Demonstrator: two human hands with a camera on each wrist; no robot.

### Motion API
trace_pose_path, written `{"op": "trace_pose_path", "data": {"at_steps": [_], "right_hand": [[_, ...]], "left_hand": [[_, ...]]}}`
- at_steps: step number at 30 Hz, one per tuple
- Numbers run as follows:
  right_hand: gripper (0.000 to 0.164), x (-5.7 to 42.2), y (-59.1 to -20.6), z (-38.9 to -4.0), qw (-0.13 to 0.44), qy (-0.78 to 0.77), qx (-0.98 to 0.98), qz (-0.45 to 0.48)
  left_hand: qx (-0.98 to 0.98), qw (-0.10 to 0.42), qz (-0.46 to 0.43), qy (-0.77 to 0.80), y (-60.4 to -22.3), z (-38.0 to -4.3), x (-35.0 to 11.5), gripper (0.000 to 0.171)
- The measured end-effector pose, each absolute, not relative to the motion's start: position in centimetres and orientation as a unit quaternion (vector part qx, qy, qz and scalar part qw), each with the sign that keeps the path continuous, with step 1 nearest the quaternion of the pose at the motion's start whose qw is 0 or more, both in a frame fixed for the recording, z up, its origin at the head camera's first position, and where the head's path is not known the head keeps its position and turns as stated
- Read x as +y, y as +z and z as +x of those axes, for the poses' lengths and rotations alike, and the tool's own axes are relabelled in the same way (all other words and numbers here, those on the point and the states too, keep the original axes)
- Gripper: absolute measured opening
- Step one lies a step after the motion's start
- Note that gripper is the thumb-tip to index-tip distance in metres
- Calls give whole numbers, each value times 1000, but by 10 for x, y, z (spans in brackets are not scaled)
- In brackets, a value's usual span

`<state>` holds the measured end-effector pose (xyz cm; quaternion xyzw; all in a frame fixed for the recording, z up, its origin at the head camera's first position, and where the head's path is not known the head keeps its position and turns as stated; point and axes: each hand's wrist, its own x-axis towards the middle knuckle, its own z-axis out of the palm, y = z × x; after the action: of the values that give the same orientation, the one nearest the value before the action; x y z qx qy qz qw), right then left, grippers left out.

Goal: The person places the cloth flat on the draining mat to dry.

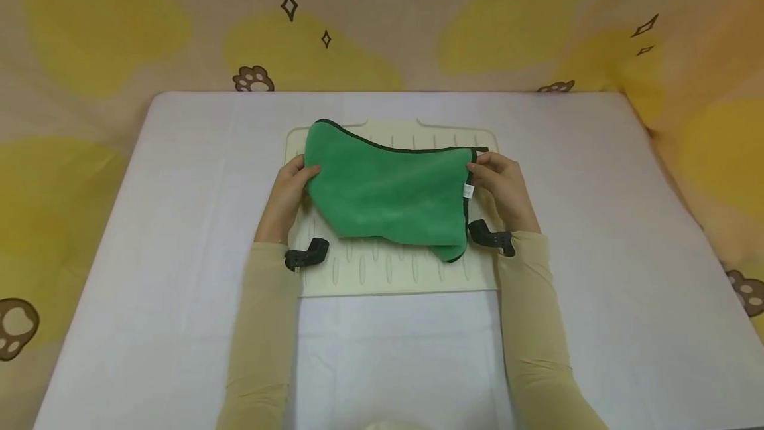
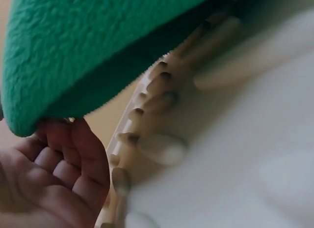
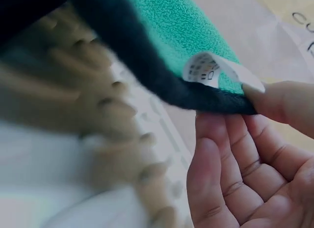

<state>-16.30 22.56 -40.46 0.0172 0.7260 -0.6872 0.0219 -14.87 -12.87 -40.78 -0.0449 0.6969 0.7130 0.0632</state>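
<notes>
A green towel (image 1: 388, 191) with dark edging is stretched between both hands, above a cream ribbed board (image 1: 358, 277). My left hand (image 1: 290, 194) pinches its left end, thumb on the front; in the left wrist view the other fingers curl under the folded edge of the towel (image 2: 88, 46). The right hand (image 1: 504, 184) pinches the dark-edged right side between thumb and fingers, close to the top corner. A small white printed tag (image 3: 203, 68) sticks out from that edge by the right thumb. The towel's lower right corner (image 1: 451, 254) hangs folded over the board.
The board lies on a white-covered table (image 1: 179, 251). Behind the table hangs a yellow and beige patterned cloth (image 1: 382, 38). A black wrist device sits on each wrist, the left one (image 1: 307, 254) and the right one (image 1: 492, 237). A pale rounded thing (image 1: 394, 425) shows at the bottom edge.
</notes>
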Motion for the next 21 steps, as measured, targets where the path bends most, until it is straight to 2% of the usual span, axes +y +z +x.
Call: {"op": "trace_pose_path", "data": {"at_steps": [6, 13, 17, 21], "right_hand": [[9, 226, -413, -164, 42, -700, 712, 46], [9, 226, -418, -166, 22, -695, 717, 43], [9, 227, -421, -168, -7, -683, 728, 53], [15, 225, -423, -169, -33, -697, 713, 66]], "left_hand": [[717, 64, -52, 692, -410, -150, -126, 42], [725, 57, -72, 683, -410, -150, -127, 41], [720, 46, -74, 688, -411, -151, -128, 32], [714, 42, -77, 694, -411, -152, -129, 20]]}}
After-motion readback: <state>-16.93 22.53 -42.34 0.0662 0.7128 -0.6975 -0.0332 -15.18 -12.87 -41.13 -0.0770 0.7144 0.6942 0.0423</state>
